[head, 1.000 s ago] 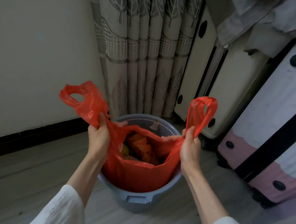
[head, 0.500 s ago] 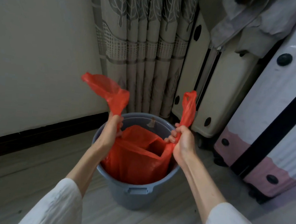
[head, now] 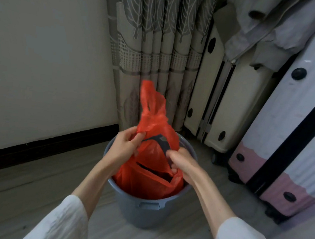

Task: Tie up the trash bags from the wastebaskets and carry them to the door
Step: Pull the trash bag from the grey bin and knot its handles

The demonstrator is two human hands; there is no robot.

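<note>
A red plastic trash bag (head: 148, 162) sits inside a grey round wastebasket (head: 144, 208) on the floor. Its two handle loops are crossed above the basket, and one stands up in a twisted red tail (head: 151, 103). My left hand (head: 125, 145) pinches the bag's plastic at the left of the crossing. My right hand (head: 179, 162) grips the other handle low on the right, close to the basket's rim. The bag's mouth is still partly open below my hands.
A patterned curtain (head: 160, 42) hangs behind the basket. Two cream suitcases (head: 231, 99) and a white and pink one (head: 290, 132) lean at the right, with grey clothing (head: 267, 29) draped on top. A white wall with dark skirting (head: 34, 146) is at the left.
My hands have come together over the basket. The two handles, held apart before, are now crossed, and the bag's mouth has narrowed.
</note>
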